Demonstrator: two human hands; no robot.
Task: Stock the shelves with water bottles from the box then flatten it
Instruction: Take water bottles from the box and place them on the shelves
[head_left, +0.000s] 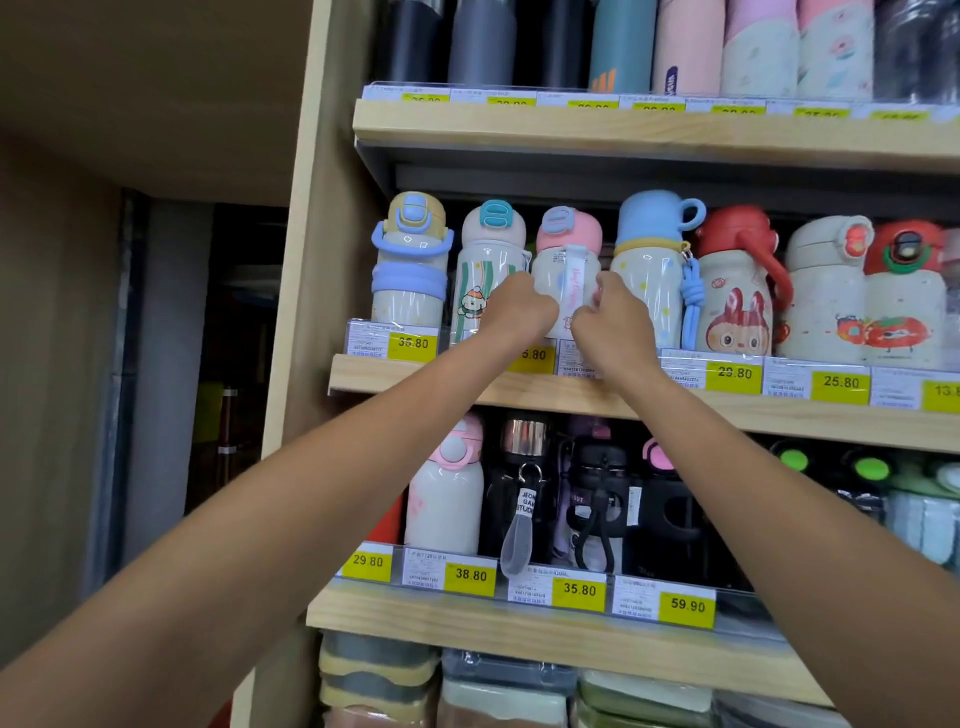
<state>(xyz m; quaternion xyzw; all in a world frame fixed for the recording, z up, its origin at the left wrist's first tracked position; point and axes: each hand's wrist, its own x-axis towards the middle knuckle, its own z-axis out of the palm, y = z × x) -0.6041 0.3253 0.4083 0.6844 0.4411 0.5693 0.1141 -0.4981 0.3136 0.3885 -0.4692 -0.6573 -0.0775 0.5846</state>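
Observation:
A white water bottle with a pink lid (567, 260) stands on the middle wooden shelf (779, 410), third from the left in its row. Both arms reach up to it. My left hand (517, 309) grips its left side, and my right hand (613, 322) grips its right side near the white strap. The bottle's lower half is hidden behind my hands. To its left stands a bottle with a beige and blue lid (485, 270); on its right, a bottle with a blue cup lid (649, 265). The box is out of view.
The row runs right with red-lidded bottles (732, 291). Dark and pastel flasks (685, 47) fill the upper shelf, black and pink bottles (524, 493) the lower one. Yellow price tags (732, 373) line each shelf edge. A wooden side panel (306, 260) bounds the shelves at the left.

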